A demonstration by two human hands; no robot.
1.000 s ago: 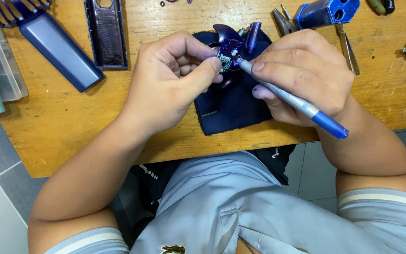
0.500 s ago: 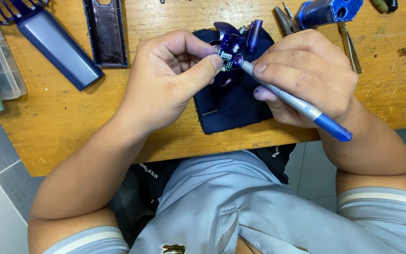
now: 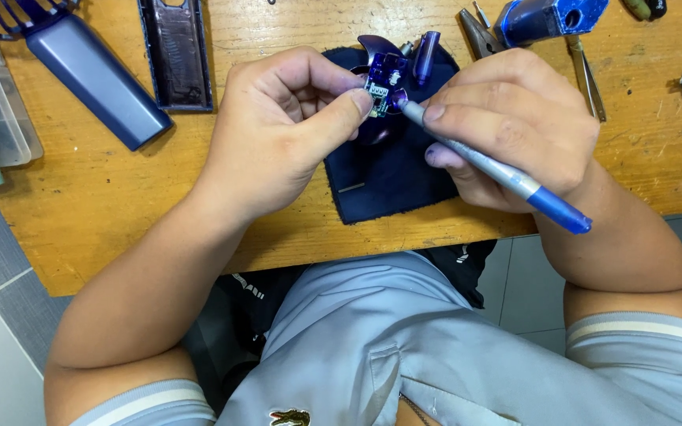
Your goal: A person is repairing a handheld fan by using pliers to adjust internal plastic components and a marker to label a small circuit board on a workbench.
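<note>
1. The left hand point(image 3: 278, 134) pinched a small blue circuit board point(image 3: 384, 83) between thumb and forefinger, its grip clamped on the board's near edge, holding it just above a dark blue cloth point(image 3: 392, 177) on the wooden worktop point(image 3: 120, 205).
2. The right hand point(image 3: 515, 130) had its grip closed around a slim screwdriver point(image 3: 487, 166) with a blue end, held like a pen; the tip met the board at its lower right corner, just beyond the left thumb tip.
3. To do this well, I judge the left pinch should stay firm and low over the cloth, so a loose part would land softly, while the tool bears straight onto its mark without levering the board sideways.
4. The board sat directly in the left grip and touched the tool tip ahead of the right grip; a curved dark blue shell piece point(image 3: 376, 46) lay just behind it.
5. Farther from both grips lay pliers point(image 3: 475, 31), a blue casing point(image 3: 546, 17), a dark cover panel point(image 3: 175, 51) and a handheld fan body point(image 3: 92, 79).
</note>
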